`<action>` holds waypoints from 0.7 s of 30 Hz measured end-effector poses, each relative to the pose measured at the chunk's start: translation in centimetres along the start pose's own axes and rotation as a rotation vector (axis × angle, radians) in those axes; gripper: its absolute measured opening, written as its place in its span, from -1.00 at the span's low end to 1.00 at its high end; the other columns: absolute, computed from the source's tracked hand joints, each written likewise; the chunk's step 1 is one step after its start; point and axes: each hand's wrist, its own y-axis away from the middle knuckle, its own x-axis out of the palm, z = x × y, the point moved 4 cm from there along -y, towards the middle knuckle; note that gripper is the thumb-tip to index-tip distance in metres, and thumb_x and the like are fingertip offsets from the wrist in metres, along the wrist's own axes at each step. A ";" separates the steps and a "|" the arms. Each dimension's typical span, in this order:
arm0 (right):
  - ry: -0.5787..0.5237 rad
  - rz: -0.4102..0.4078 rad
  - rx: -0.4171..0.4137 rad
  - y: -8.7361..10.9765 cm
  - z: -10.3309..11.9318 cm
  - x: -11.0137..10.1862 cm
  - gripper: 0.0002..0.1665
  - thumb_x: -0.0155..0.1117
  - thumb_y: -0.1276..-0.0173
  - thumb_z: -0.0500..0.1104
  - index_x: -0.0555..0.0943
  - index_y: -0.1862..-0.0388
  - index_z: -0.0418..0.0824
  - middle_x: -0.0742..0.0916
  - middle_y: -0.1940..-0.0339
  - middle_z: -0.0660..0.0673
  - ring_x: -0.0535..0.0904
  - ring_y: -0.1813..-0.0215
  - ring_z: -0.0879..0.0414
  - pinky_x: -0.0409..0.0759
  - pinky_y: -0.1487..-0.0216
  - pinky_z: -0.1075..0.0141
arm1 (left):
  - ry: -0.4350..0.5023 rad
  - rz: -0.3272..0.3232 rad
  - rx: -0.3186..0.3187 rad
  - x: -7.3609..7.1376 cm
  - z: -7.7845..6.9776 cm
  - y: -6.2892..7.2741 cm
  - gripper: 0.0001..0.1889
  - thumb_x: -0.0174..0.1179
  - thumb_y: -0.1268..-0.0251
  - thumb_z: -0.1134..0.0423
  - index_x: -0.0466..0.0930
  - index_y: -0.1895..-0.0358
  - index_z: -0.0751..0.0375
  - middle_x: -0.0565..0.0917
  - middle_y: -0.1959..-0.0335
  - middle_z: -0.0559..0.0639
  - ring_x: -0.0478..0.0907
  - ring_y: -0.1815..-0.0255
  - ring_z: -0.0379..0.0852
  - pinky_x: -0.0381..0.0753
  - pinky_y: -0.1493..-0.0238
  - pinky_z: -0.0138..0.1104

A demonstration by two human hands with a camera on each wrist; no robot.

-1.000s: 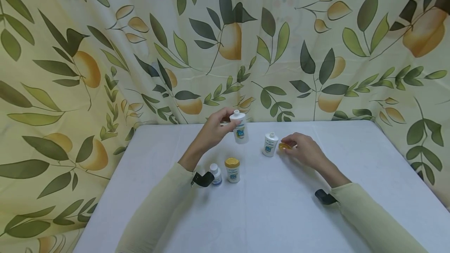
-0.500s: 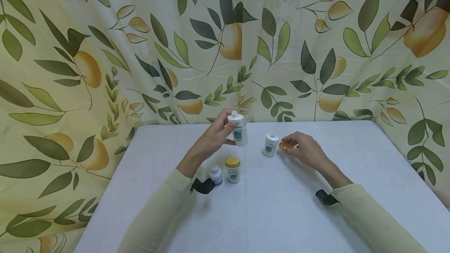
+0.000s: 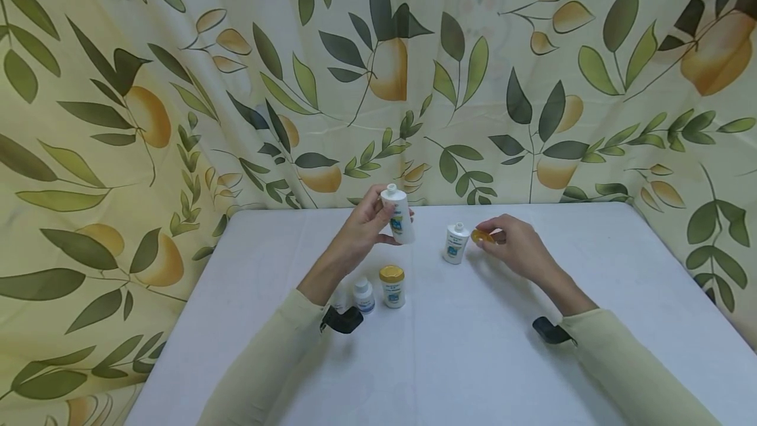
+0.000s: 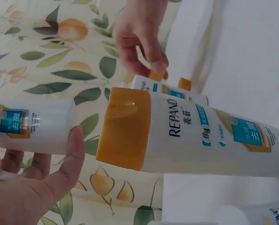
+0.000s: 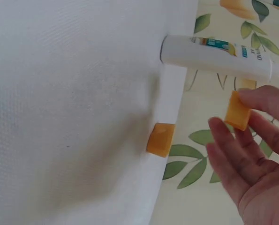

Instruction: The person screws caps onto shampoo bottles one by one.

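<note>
My left hand (image 3: 357,229) grips a white shampoo bottle (image 3: 397,219) by its side, raised over the far part of the table and slightly tilted. Its bare nozzle shows at the top. A gold cap (image 5: 238,111) is pinched between thumb and fingers of my right hand (image 3: 516,248), just off the table. Beside that hand stands a second uncapped shampoo bottle (image 3: 455,244), upright. Another gold cap (image 5: 160,139) sits on the table below the right hand, hidden in the head view.
Closer to me stand a gold-capped shampoo bottle (image 3: 393,288) and a white-capped bottle (image 3: 363,296). Another white bottle (image 3: 338,298) is partly hidden by the left wrist camera. The white table (image 3: 473,360) ends at a patterned curtain (image 3: 461,84) behind.
My left hand has shifted the held bottle slightly left and tilted it a little. The right hand has lifted its gold cap slightly. The standing bottles have stayed put.
</note>
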 end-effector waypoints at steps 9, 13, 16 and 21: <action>-0.051 -0.056 -0.019 0.2 1.0 -1.0 -0.63 0.42 -0.35 -0.22 0.63 -0.11 -0.26 0.65 -0.07 -0.22 0.68 0.00 -0.18 0.76 0.09 0.05 | -0.076 -0.104 -0.021 -0.2 0.0 0.8 -0.56 0.08 -0.59 0.23 0.34 -0.44 0.08 0.58 -0.25 0.11 0.55 -0.25 0.07 0.75 -0.01 -0.13; -0.058 -0.082 -0.023 0.3 1.7 -1.6 -0.62 0.39 -0.37 -0.24 0.63 -0.14 -0.26 0.65 -0.12 -0.26 0.69 -0.04 -0.23 0.77 0.11 0.02 | -0.075 -0.134 -0.016 -0.3 0.0 1.2 -0.54 0.13 -0.55 0.24 0.37 -0.44 0.07 0.57 -0.24 0.11 0.58 -0.20 0.06 0.76 0.02 -0.14; -0.074 -0.103 -0.030 0.3 2.3 -2.0 -0.61 0.39 -0.38 -0.24 0.63 -0.16 -0.25 0.67 -0.13 -0.26 0.70 -0.04 -0.21 0.78 0.13 0.16 | -0.068 -0.145 -0.006 -0.4 0.0 1.6 -0.53 0.15 -0.54 0.26 0.38 -0.44 0.08 0.56 -0.24 0.11 0.58 -0.17 0.06 0.76 0.02 -0.15; -0.128 -0.118 -0.022 0.5 3.1 -2.4 -0.57 0.40 -0.40 -0.18 0.61 -0.21 -0.21 0.70 -0.12 -0.24 0.71 -0.04 -0.17 0.74 0.15 0.40 | -0.063 -0.162 0.030 -0.7 0.2 2.4 -0.53 0.21 -0.49 0.30 0.41 -0.41 0.09 0.55 -0.23 0.11 0.57 -0.15 0.06 0.76 0.00 -0.14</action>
